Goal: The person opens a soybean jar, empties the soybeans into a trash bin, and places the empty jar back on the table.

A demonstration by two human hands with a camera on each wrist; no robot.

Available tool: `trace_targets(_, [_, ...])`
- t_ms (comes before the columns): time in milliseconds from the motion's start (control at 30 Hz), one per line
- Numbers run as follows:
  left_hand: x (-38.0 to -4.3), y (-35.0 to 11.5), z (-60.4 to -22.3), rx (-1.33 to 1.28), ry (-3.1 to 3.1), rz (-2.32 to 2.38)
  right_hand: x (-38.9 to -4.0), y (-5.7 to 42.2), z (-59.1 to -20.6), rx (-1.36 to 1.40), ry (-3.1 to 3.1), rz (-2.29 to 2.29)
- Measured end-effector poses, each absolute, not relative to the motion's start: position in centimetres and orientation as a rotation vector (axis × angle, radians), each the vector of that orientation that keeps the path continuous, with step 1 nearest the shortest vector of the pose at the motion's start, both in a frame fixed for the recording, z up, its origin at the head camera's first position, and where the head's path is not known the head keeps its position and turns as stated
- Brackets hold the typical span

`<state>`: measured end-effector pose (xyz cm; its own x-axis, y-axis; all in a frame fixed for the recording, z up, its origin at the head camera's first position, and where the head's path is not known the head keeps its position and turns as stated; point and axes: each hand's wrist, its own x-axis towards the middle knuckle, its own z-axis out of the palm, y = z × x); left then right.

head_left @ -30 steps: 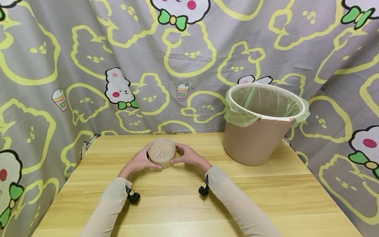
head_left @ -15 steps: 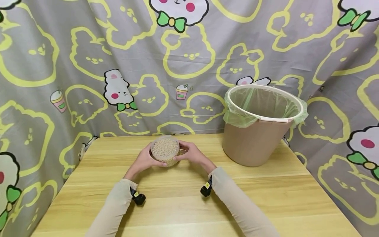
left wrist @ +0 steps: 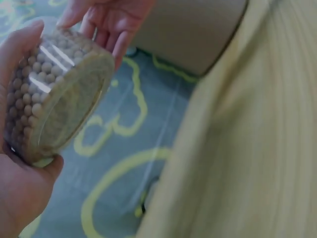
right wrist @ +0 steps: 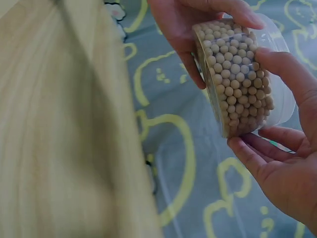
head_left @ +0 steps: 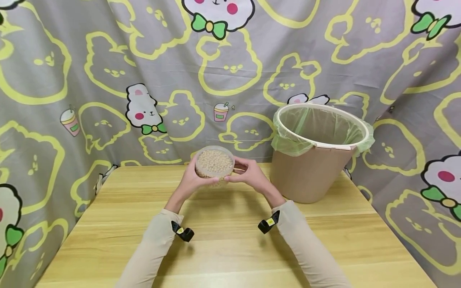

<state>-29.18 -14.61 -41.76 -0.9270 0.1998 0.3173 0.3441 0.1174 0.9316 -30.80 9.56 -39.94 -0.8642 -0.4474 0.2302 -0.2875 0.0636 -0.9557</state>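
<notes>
A round clear plastic tub (head_left: 215, 162) is raised above the table between both hands, its base showing in the left wrist view. Small beige balls (right wrist: 235, 74) fill most of it, stopping short of the rim. My left hand (head_left: 191, 178) grips its left side, thumb along the near wall. On the opposite side my right hand (head_left: 253, 174) holds it, thumb in front and fingers around the far side and base. In the right wrist view both thumbs press the tub's wall.
A beige waste bin (head_left: 306, 176) lined with a green bag (head_left: 293, 140) stands at the table's back right, just beyond the right hand. A patterned curtain (head_left: 169, 60) hangs behind the wooden table (head_left: 223, 244).
Both hands have lifted the tub off the table and carried it to the right, toward the bin. The bin has stayed in place.
</notes>
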Motion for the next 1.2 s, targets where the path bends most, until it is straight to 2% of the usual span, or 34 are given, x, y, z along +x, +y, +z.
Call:
trace_targets(600, [-28.7, -11.1, -39.2, -0.675, -2.264, -1.872, -29.1, 13.2, -36.7, -0.787, 2.326, -1.882])
trace_targets(1200, [-28.8, -10.3, -39.7, -0.688, -2.167, -1.842, -28.9, 13.3, -36.0, -0.894, 2.395, -1.824])
